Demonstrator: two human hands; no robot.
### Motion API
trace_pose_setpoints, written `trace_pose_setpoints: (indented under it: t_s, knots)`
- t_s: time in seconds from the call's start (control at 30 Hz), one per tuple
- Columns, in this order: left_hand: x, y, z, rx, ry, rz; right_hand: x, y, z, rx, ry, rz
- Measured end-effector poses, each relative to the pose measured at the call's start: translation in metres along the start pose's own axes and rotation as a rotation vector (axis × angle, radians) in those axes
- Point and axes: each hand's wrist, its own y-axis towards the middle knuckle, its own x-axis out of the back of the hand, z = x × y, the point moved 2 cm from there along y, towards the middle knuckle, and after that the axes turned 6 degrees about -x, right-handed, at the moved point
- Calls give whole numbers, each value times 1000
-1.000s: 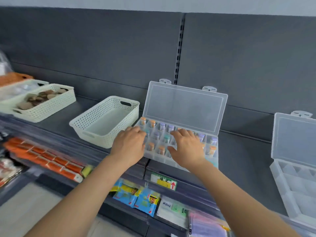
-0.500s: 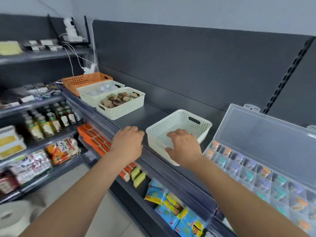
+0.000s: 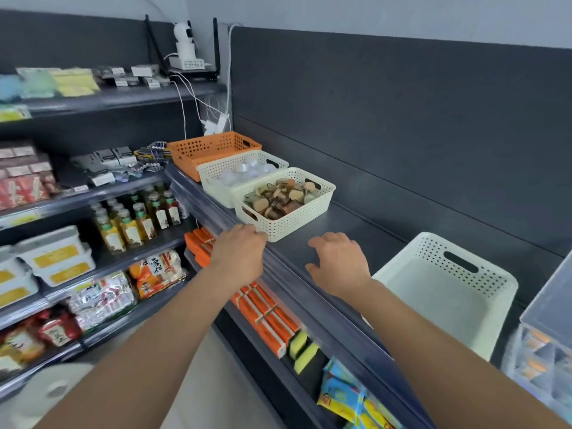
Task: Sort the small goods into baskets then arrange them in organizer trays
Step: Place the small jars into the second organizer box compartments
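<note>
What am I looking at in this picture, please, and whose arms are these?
There is no machine: a person wears a wide-angle camera on the head, so the single picture looks down their own arms. The left hand is at the front edge of the dark grey shelf, beside the cream perforated plastic basket of small brown goods; the right hand is over bare shelf. Neither holds anything. Behind stand a cream basket of clear round pieces and an orange perforated basket. To the right are an empty cream basket and a clear plastic organizer tray.
</note>
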Motion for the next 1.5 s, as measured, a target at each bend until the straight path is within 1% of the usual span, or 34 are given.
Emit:
trace_pose_setpoints:
  t_s: [0.3, 0.53, 0.7, 0.87, 1.03, 1.1, 1.17, 1.3, 1.4, 1.5]
  knots:
    - [-28, 74, 67, 56, -9, 5, -36, 112, 19, 50, 36, -14]
    - [-44, 144, 103, 92, -37, 1, -50, 185, 11, -23, 49, -85]
    - [-59, 180, 108, 56, -48, -37, -55, 204, 5, -45, -39, -117]
    - [-69, 212, 112, 28, -40, -2, -66, 210, -19, -172, -60, -142]
    - [-83, 233, 109, -8, -140, -2, -69, 204, -32, -241, 23, -201]
    - [-86, 238, 110, -8, -169, 10, -69, 201, -33, -322, 45, -213]
    - [-88, 241, 114, -4, -213, 5, -67, 198, -34, -455, 59, -203]
    - [-94, 248, 122, -20, -303, -19, -68, 187, -26, -768, 267, -147]
    - [-99, 249, 127, -53, -365, -38, -71, 183, -15, -864, 345, -123]
    - [-102, 248, 129, -88, -407, -58, -71, 181, -7, -902, 389, -167]
